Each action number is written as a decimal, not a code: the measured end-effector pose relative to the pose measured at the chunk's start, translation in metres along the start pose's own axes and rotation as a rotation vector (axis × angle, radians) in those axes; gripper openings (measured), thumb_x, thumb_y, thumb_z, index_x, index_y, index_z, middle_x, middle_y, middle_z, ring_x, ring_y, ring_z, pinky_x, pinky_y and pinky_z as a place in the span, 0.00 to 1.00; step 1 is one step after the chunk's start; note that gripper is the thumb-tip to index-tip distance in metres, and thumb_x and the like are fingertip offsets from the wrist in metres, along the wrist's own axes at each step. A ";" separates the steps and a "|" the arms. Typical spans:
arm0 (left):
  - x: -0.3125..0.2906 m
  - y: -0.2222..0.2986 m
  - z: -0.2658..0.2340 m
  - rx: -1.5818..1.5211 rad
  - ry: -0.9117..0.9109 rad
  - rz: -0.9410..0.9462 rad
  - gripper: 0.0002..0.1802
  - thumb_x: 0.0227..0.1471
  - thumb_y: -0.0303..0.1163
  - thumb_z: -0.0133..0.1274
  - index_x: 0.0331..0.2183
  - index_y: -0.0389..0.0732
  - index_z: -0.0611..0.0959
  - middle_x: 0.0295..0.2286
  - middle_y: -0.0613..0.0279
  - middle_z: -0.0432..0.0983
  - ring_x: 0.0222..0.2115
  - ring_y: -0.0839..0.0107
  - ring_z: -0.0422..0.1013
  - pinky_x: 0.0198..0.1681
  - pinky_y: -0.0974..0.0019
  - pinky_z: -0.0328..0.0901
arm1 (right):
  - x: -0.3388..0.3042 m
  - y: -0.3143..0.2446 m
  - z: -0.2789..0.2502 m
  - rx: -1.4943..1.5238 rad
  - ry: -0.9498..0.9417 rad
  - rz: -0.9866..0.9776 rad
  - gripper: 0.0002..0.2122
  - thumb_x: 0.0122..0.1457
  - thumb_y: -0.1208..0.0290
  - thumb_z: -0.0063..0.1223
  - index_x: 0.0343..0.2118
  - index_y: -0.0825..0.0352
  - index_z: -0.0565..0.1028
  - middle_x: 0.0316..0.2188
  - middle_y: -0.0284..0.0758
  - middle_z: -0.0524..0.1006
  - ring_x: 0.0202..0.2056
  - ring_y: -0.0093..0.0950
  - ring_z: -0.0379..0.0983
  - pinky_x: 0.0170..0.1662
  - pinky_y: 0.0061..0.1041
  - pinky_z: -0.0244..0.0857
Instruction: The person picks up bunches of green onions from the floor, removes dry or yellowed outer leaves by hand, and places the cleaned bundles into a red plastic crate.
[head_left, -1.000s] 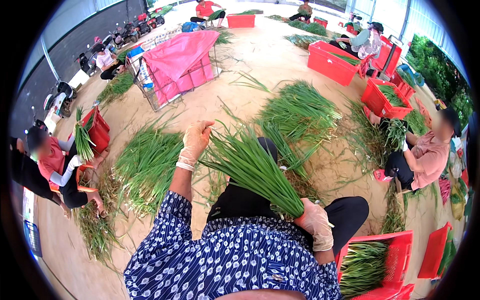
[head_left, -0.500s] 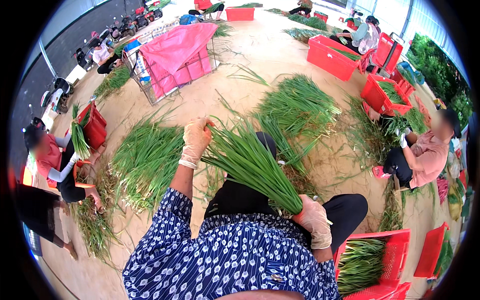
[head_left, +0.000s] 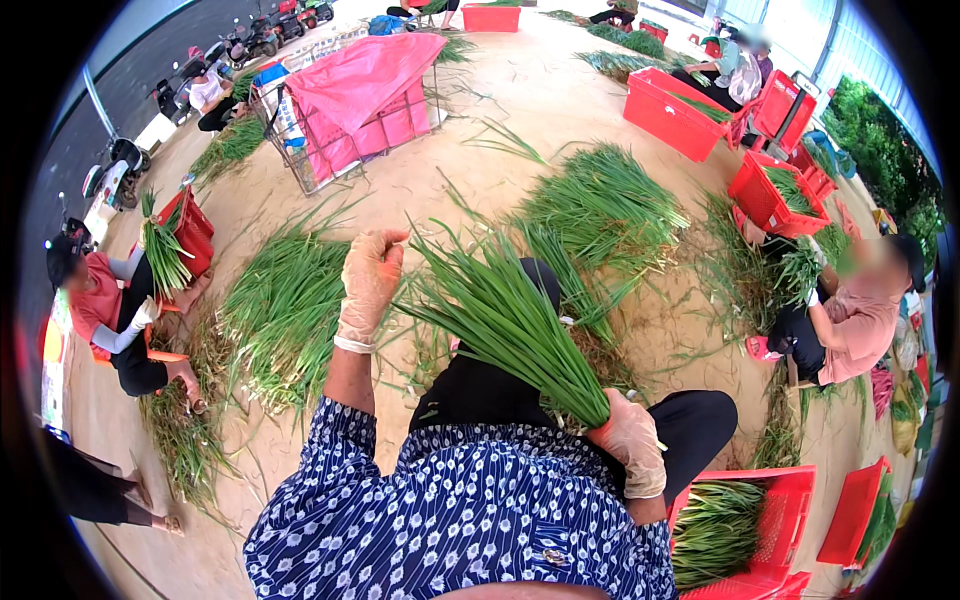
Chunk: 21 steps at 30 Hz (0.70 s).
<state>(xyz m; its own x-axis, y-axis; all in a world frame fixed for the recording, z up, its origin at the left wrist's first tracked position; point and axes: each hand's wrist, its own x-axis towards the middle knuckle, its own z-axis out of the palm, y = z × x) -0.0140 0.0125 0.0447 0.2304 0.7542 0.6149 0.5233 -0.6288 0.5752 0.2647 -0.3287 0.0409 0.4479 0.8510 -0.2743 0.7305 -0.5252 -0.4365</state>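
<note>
A fanned bunch of garlic chives (head_left: pixel 510 335) lies slantwise over my lap, leaf tips up and to the left. My right hand (head_left: pixel 632 442), in a clear thin glove, is wrapped round its pale stem end. My left hand (head_left: pixel 370 285), gloved the same way, is raised just left of the leaf tips, apart from the bunch. Its fingers are curled with thumb and forefinger pinched; anything between them is too small to make out. Loose chives lie on the floor in one heap (head_left: pixel 285 310) to the left and another heap (head_left: pixel 605 210) ahead.
Beside my right hip stands a red crate (head_left: pixel 790 520) with chives in it. Ahead is a metal-framed cage (head_left: pixel 365 135) draped in pink sheeting. Seated people work with chives at left (head_left: pixel 100 300) and right (head_left: pixel 850 320), near more red crates. Another person's legs (head_left: pixel 100 485) show at lower left.
My left hand has drawn back from the leaf tips, to the left and slightly nearer me. My right hand keeps its hold. The person at lower left has shifted.
</note>
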 end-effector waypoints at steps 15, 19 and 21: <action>-0.021 -0.032 0.057 -0.618 -0.149 -0.518 0.10 0.53 0.30 0.61 0.36 0.35 0.87 0.26 0.67 0.81 0.27 0.78 0.72 0.33 0.70 0.66 | -0.004 0.002 0.001 -0.057 0.009 -0.028 0.24 0.48 0.54 0.67 0.47 0.60 0.76 0.33 0.47 0.82 0.39 0.47 0.80 0.43 0.43 0.72; -0.023 -0.039 0.054 -0.692 -0.111 -0.428 0.06 0.56 0.25 0.55 0.34 0.38 0.86 0.24 0.73 0.77 0.24 0.83 0.66 0.29 0.77 0.60 | -0.005 0.000 -0.001 -0.054 0.037 -0.049 0.23 0.51 0.55 0.65 0.47 0.61 0.75 0.34 0.47 0.82 0.39 0.48 0.79 0.42 0.44 0.72; -0.025 -0.046 0.045 -0.831 -0.064 -0.475 0.06 0.56 0.26 0.53 0.33 0.37 0.85 0.24 0.71 0.76 0.23 0.81 0.67 0.28 0.76 0.62 | 0.000 0.006 0.008 -0.042 0.052 -0.058 0.21 0.52 0.56 0.63 0.46 0.61 0.74 0.34 0.48 0.82 0.39 0.48 0.79 0.42 0.44 0.72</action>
<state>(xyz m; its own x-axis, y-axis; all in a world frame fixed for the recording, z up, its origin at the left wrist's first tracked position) -0.0067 0.0317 -0.0216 0.2016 0.9584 0.2021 -0.1698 -0.1691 0.9709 0.2649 -0.3319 0.0309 0.4294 0.8798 -0.2041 0.7765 -0.4750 -0.4139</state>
